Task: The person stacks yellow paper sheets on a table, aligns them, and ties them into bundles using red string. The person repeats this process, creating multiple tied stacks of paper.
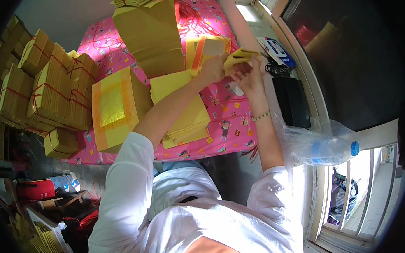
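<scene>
My left hand (212, 69) is closed on the left end of a folded piece of yellow joss paper (241, 56), above the far right part of a pink table cover. My right hand (249, 83), with a beaded bracelet at its wrist, has its fingers at the paper's right end and its palm partly turned up. Under my left forearm lies a loose stack of yellow sheets (184, 119). Left of it sits a joss paper stack (115, 109) with a gold foil square and orange border. Just beyond my left hand is an orange-striped sheet (199, 54).
A tall yellow paper stack (147, 38) rises at the back. Bundles tied with red string (55, 90) crowd the left. Red strings (193, 17) lie behind. Along the window ledge are a black box (291, 103) and a plastic bottle (330, 150) in clear wrap.
</scene>
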`<state>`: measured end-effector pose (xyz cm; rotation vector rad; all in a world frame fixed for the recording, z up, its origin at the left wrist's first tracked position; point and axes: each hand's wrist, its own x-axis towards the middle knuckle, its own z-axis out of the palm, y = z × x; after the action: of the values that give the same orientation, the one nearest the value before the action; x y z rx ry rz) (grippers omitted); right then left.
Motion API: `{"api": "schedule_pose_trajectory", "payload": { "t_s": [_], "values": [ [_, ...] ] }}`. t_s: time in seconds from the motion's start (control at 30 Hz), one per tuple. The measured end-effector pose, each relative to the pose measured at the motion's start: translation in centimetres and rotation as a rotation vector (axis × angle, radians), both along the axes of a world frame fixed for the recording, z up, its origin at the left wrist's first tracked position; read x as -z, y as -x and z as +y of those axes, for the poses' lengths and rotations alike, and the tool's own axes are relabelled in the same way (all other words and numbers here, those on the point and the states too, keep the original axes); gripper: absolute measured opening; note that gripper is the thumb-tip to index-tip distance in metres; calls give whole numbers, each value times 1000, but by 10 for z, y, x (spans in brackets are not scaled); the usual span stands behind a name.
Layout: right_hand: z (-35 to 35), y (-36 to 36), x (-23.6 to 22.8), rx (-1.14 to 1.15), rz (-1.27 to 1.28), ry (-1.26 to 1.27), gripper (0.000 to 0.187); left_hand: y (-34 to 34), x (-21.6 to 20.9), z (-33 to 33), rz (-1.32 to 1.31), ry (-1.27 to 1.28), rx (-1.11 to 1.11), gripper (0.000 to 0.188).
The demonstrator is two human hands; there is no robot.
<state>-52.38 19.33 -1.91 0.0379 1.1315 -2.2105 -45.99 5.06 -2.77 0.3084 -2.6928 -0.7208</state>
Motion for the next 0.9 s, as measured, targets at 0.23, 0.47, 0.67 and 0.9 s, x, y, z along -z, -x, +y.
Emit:
{"api": "schedule_pose_trajectory", "payload": {
  "t_s": [0.23,0.47,0.67,0.9],
  "values": [
    [26,1,12,18,397,-272,69,-15,-59,-6,157,-261,-121,50],
    [29,-19,-33,-187,488,66,65,-83,-114,14,279,-991,174,50],
    [7,-67,-62,-217,493,190,71,-161,-130,1,436,-1164,154,49],
    [-32,-128,-98,-445,550,216,31,-266,-134,-27,618,-1197,74,47]
  ]
}}
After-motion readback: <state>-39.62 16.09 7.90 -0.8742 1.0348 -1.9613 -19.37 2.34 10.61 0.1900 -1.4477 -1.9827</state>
